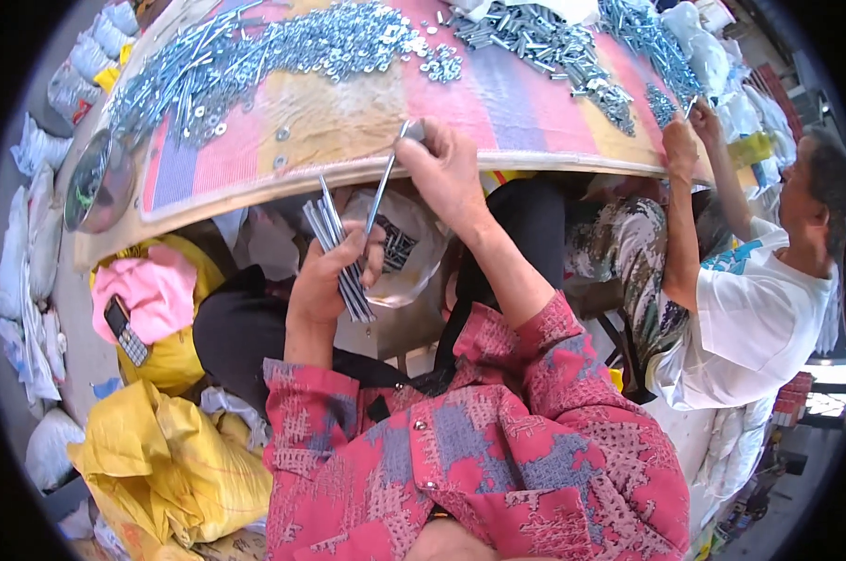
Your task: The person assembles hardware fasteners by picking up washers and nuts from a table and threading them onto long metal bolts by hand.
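A person in a red patterned jacket sits at the edge of a table (254, 192) covered with a striped cloth. The left hand (325, 276) is closed around a bundle of long metal bolts (340, 257), held below the table edge over the lap, their ends fanning upward. The right hand (446, 168) pinches the head end of a single bolt (383, 187) at the table's rim, fingertips tight on it; that bolt slants down so its lower end meets the left hand's fingers. A clear plastic bag (404, 252) hangs open just behind the bundle.

Across the cloth lie heaps of loose hardware: a long drift of bolts and washers (254, 51) toward the left and another pile of shorter bolts (535, 42) toward the right. A metal bowl (95, 182) sits at the table's left end.

To the right, a second person in a white shirt (750, 318) reaches both hands up to the far pile (what those hands hold cannot be made out). On the left, a pink cloth (151, 290) with a small calculator (123, 329) rests on yellow sacks (166, 467).
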Tool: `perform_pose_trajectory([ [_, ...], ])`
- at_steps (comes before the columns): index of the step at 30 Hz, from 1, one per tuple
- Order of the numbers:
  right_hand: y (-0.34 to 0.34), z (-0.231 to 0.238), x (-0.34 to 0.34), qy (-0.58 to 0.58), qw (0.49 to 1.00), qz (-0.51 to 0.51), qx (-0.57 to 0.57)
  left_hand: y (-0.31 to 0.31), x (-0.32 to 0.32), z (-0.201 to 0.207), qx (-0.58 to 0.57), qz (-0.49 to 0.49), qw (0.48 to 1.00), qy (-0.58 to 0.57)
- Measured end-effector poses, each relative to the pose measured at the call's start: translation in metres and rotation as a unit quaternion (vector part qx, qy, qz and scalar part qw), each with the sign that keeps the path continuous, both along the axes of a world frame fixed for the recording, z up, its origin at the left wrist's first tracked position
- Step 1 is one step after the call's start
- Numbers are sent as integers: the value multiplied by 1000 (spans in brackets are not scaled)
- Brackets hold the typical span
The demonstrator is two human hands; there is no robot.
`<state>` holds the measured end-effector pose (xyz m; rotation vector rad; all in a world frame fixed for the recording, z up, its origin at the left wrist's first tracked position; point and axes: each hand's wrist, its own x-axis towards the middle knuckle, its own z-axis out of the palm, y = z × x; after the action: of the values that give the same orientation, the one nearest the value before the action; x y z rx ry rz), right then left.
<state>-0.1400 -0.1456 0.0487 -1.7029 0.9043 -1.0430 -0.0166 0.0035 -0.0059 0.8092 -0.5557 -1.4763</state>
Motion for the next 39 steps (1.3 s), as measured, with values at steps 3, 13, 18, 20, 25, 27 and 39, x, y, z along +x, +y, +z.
perform_pose_trajectory([
  [3,-2,-5,-2,120,990,66,-44,-2,-9,8,37,-13,998,41],
  [13,-267,-20,-51,369,833,-257,-323,-12,0,1,100,4,994,46],
  [18,-268,-9,-49,417,817,-254,-306,-9,-2,14,102,36,993,56],
  [20,-251,-2,-40,402,843,-248,-258,-6,2,14,111,39,993,-12],
  [25,-148,9,-34,10,997,74,14,-7,3,13,118,55,990,-63],
  [27,-113,8,-31,-20,995,86,48,-7,4,13,110,47,991,-64],
  [39,-51,22,-6,194,946,245,-81,4,9,16,56,-7,995,-84],
])
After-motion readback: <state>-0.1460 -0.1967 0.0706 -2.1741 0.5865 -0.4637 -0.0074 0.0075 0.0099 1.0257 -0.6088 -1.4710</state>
